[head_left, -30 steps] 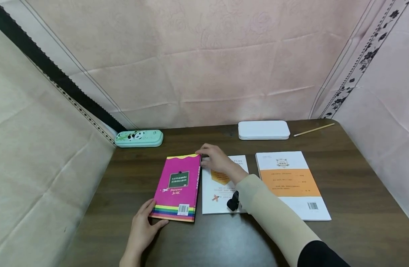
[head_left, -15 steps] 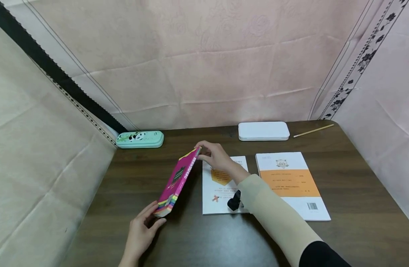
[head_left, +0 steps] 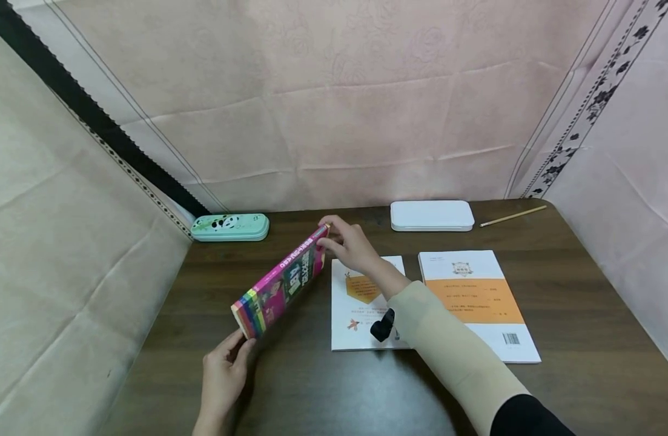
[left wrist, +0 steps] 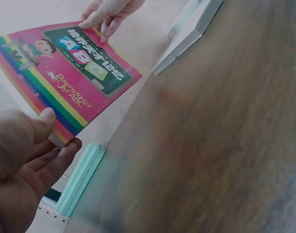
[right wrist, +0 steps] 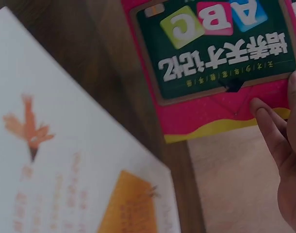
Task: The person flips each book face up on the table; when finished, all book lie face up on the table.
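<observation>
A pink book (head_left: 281,284) with a rainbow band and a green "ABC" panel is held tilted on its long side above the table, spine upward. My left hand (head_left: 223,372) pinches its near lower corner; in the left wrist view the thumb (left wrist: 41,125) lies at the cover's edge with the fingers beneath. At the far end my right hand (head_left: 355,245) grips the yellow-edged end, its fingers (right wrist: 271,131) on the cover in the right wrist view. Just under my right forearm lies a white book (head_left: 347,303) with an orange hexagon, partly hidden.
Another white book (head_left: 470,300) with a wide orange band lies to the right on the brown table (head_left: 579,315). Along the back edge are a mint-green panda case (head_left: 230,227), a white case (head_left: 432,216) and a thin pencil-like stick (head_left: 513,216). Cloth curtains (head_left: 334,121) surround the table.
The pink book has gone from lying back-cover up to being lifted and turned over onto its side, its front cover now showing. My right hand has risen slightly with it.
</observation>
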The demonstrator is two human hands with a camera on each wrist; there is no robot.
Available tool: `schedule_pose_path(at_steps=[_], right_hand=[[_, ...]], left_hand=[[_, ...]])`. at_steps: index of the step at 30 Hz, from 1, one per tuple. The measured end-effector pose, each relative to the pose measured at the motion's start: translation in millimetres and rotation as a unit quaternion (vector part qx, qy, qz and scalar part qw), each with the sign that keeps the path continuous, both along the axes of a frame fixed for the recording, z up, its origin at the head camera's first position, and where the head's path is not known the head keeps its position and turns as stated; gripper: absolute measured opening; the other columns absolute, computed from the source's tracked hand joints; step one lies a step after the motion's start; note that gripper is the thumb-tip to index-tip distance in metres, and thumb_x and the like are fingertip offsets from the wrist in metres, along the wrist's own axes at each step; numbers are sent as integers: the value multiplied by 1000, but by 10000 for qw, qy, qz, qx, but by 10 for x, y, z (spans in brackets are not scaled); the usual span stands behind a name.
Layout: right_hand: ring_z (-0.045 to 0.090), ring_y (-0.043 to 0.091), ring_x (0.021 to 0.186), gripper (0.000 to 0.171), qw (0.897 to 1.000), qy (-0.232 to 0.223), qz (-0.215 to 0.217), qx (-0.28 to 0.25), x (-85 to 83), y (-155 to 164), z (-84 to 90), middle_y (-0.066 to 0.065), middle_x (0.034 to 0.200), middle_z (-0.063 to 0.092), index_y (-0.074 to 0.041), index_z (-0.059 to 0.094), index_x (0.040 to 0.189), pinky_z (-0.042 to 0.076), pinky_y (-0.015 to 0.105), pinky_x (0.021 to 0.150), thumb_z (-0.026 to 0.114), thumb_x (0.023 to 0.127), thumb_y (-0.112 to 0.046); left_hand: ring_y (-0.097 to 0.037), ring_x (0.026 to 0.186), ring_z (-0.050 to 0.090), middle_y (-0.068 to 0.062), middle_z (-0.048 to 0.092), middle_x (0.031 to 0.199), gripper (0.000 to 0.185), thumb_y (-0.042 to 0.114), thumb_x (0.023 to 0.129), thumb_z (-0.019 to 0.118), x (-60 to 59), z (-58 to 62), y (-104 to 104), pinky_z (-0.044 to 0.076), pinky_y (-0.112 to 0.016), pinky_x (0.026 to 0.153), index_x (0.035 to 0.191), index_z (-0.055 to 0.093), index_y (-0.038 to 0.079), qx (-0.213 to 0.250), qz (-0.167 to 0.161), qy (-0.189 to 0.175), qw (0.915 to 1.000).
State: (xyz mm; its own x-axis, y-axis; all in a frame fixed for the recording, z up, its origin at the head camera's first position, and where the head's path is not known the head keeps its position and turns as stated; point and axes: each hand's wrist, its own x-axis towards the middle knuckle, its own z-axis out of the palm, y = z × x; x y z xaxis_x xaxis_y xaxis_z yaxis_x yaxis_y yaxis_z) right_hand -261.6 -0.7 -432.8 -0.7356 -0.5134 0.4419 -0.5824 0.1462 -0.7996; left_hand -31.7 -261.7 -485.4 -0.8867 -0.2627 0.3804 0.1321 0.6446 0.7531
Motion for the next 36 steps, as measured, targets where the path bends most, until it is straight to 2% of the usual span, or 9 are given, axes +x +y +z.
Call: schedule_pose_path(at_steps=[7, 10, 14, 19, 24, 27, 29, 32, 36], right_hand=[[72, 12, 81, 37, 9987, -289, -415, 93, 56, -24, 188, 8, 108, 73, -6, 57, 132, 60, 25, 74, 68, 98, -13], [67, 11, 80, 35, 9967, -309, -673, 323, 74, -38, 218, 2, 104, 74, -10, 64, 129, 59, 24, 71, 71, 96, -20], [63, 11, 84, 32, 9935, -389, -858, 643, 93, -60, 212, -5, 99, 73, -18, 68, 125, 57, 25, 73, 73, 95, -27], [63, 14, 86, 29, 9907, -696, -831, 828, 83, -102, 95, -5, 97, 70, -17, 67, 123, 57, 27, 77, 71, 97, -28], [62, 15, 90, 33, 9850, -1087, -883, 1008, 40, -163, -75, -3, 103, 69, -15, 66, 128, 57, 27, 79, 70, 98, -29], [63, 16, 98, 40, 9814, -1345, -646, 1208, 22, -187, -170, 0, 113, 69, -13, 62, 135, 57, 30, 86, 67, 100, -30], [63, 18, 105, 46, 9772, -1499, -396, 1452, 15, -187, -241, 3, 122, 67, -12, 59, 140, 55, 33, 93, 66, 100, -32], [60, 22, 116, 54, 9661, -1725, -135, 1918, 21, -158, -347, 7, 133, 63, -9, 54, 144, 51, 37, 101, 67, 99, -36], [57, 26, 126, 58, 9572, -1865, -126, 2208, 31, -80, -433, 8, 138, 59, -9, 53, 145, 49, 42, 105, 69, 97, -38]], left_hand=[[-10, 78, 72, -10, 77, 97, 21, 0, 91, 74, 21, 56, 44, 56, -16, 63, 111, 75, 1, 161, 3, -272, 9995], [-13, 78, 73, -9, 77, 92, 19, 2, 89, 77, 21, 93, 73, 59, -21, 67, 107, 74, 1, 698, -183, -441, 9964], [-17, 82, 74, -14, 75, 93, 23, 0, 85, 80, 16, 142, 102, 61, -27, 74, 106, 72, -2, 1601, -338, -574, 9849], [-14, 82, 74, -21, 74, 97, 36, -6, 84, 79, 10, 155, 91, 60, -28, 76, 118, 68, -7, 2128, -69, -486, 9759], [-10, 83, 72, -20, 70, 104, 65, -10, 81, 80, -31, 137, 41, 59, -24, 76, 140, 53, -3, 2226, 124, -501, 9735], [-9, 88, 70, -21, 66, 109, 76, -8, 78, 83, -82, 95, -23, 59, -23, 78, 145, 47, -1, 2242, 178, -771, 9713], [-8, 92, 69, -22, 65, 113, 73, -5, 78, 85, -117, 61, -79, 58, -21, 80, 142, 50, -3, 2133, 217, -1047, 9711], [-11, 98, 69, -23, 65, 119, 66, 2, 78, 87, -150, 7, -171, 57, -19, 80, 137, 56, -3, 1902, 245, -1669, 9672], [-24, 109, 65, -22, 63, 126, 68, 14, 81, 88, -147, -33, -273, 57, -23, 83, 139, 56, -1, 1357, 115, -2496, 9587]])
